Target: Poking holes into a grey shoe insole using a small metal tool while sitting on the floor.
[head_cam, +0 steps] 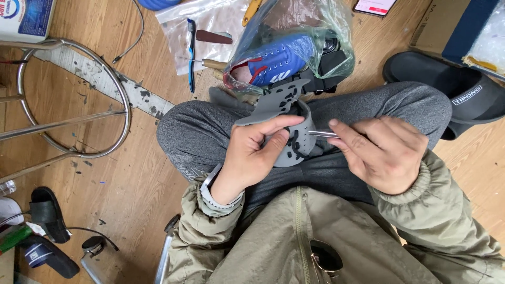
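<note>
My left hand (pixel 252 152) grips a grey perforated shoe upper piece (pixel 284 108) that curls up over my lap. My right hand (pixel 381 152) pinches a thin metal tool (pixel 322 134), its tip touching the grey piece's inner side. Both hands sit over my grey trousers (pixel 205 131), and my olive jacket sleeves (pixel 415 210) show below. Just beyond the grey piece lies a blue sports shoe (pixel 276 63) inside a clear plastic bag (pixel 315 26).
On the wooden floor, a blue toothbrush (pixel 191 52) and a wooden-handled awl (pixel 213 64) lie on a plastic sheet. Black sandals (pixel 452 89) and a cardboard box (pixel 447 21) are at right, a chrome stool base (pixel 73 100) at left, a phone (pixel 373 6) at top.
</note>
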